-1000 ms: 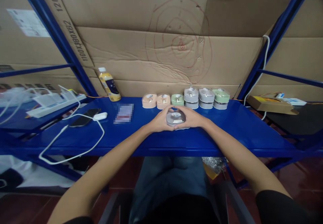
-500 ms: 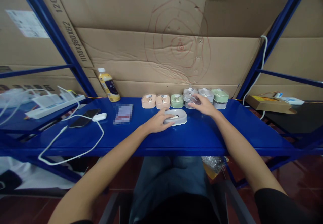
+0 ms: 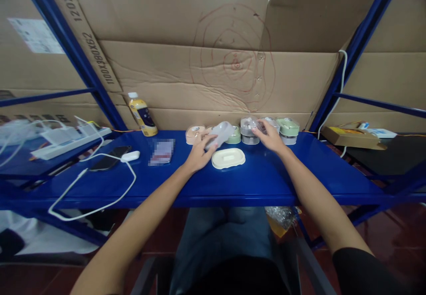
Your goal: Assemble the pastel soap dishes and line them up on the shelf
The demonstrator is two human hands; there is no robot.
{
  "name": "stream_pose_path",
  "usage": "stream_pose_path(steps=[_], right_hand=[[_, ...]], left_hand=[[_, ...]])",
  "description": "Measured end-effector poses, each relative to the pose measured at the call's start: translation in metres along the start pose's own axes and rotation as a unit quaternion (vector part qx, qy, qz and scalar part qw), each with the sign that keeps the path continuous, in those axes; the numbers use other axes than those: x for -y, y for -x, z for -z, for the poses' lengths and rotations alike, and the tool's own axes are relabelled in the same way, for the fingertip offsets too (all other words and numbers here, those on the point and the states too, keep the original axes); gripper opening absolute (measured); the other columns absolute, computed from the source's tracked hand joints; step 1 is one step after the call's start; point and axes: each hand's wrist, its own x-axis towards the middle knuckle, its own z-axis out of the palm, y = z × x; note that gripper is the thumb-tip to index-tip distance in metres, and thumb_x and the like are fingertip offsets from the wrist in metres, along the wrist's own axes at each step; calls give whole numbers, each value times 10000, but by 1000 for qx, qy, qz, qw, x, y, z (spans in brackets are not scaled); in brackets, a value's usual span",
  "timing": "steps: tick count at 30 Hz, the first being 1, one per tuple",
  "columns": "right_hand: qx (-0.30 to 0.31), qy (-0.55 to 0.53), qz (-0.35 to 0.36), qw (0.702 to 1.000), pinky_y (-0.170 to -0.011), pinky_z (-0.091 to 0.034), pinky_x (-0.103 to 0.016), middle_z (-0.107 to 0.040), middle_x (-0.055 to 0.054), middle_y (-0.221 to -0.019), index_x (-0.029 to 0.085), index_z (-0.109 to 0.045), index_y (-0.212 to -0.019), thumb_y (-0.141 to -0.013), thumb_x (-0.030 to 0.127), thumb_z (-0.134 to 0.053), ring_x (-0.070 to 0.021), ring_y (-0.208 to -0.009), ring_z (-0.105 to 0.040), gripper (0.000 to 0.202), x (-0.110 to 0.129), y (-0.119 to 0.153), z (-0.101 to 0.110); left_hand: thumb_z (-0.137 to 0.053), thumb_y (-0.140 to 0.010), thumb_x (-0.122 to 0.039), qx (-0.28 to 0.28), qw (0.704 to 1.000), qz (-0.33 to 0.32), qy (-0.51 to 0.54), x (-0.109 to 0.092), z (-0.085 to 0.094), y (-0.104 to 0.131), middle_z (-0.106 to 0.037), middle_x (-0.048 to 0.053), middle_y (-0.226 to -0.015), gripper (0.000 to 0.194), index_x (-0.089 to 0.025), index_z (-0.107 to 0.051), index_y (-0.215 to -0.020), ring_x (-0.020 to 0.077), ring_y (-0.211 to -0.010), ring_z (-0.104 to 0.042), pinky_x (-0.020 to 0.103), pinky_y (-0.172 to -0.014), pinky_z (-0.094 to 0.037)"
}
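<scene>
My left hand (image 3: 199,153) is closed on the end of a grey oval cover (image 3: 224,133), tilted up above the table. Just beneath it, a cream oval base (image 3: 229,158) lies flat on the blue table (image 3: 206,184). My right hand (image 3: 271,137) has its fingers closed round a clear plastic piece (image 3: 261,126), beside a grey stacked container (image 3: 249,131). Behind my hands stands a row of small rounded containers: a peach one (image 3: 193,134), a green one (image 3: 236,136) partly hidden by the cover, and a green-topped one (image 3: 288,128) at the right.
To the left are a yellow bottle (image 3: 142,115), a blurred-out packet (image 3: 162,152), a dark phone (image 3: 111,158) and a white cable (image 3: 100,217). A white power strip (image 3: 71,145) sits beyond the blue post. An open cardboard box (image 3: 353,138) is at the right.
My left hand has lifted the grey cover off the cream base and tilted it up to the left. The right hand has shifted slightly right with the clear plastic piece.
</scene>
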Motion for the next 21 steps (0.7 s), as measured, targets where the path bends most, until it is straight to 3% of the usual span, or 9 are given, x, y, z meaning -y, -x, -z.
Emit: stream_pose_path(steps=[3, 7, 10, 13, 17, 21], right_hand=[[25, -11, 30, 999, -1018, -532, -522, -705, -131, -1302, 211, -607, -1380, -860, 588, -711, -323, -1138, -680, 650, 4, 2, 0], [116, -32, 106, 987, -1089, -493, -515, -669, -125, -1382, 221, -638, -1381, -744, 541, -843, -323, -1249, -639, 742, 13, 7, -7], [206, -32, 135, 969, -1030, -533, -493, -694, -115, -1318, 224, -653, -1379, -685, 531, -893, -307, -1175, -671, 796, 21, 11, -19], [256, -18, 158, 954, -1071, -505, -493, -678, -102, -1352, 250, -646, -1396, -658, 521, -917, -309, -1218, -652, 831, 28, 13, -34], [289, -15, 191, 938, -1096, -482, -492, -679, -104, -1351, 256, -633, -1417, -650, 531, -923, -318, -1245, -639, 865, 32, 13, -52], [293, -12, 197, 935, -1066, -501, -486, -686, -89, -1310, 296, -628, -1422, -670, 560, -905, -313, -1203, -653, 844, 30, 13, -59]], left_hand=[[-544, -985, -474, 101, 994, -41, -1, -12, -1, 5, -534, 148, -1401, 474, -205, -612, -1369, 323, -1380, -509, 541, -1199, -402], [-593, -959, -498, 163, 985, -54, -4, -18, -5, 10, -513, 162, -1454, 578, -203, -527, -1451, 337, -1392, -508, 535, -1205, -398], [-681, -894, -539, 170, 985, -31, 22, -12, -12, 12, -475, 184, -1530, 769, -189, -410, -1523, 362, -1445, -464, 549, -1220, -374], [-814, -765, -558, 162, 984, -3, 68, -6, -20, 12, -501, 206, -1519, 1012, -183, -314, -1562, 398, -1406, -506, 581, -1167, -423], [-889, -668, -572, 164, 980, 17, 114, -5, -26, 12, -537, 200, -1498, 1181, -200, -250, -1589, 408, -1370, -547, 573, -1119, -468], [-912, -623, -578, 174, 977, 26, 121, -4, -30, 12, -491, 197, -1555, 1190, -210, -296, -1573, 419, -1418, -502, 579, -1148, -442]])
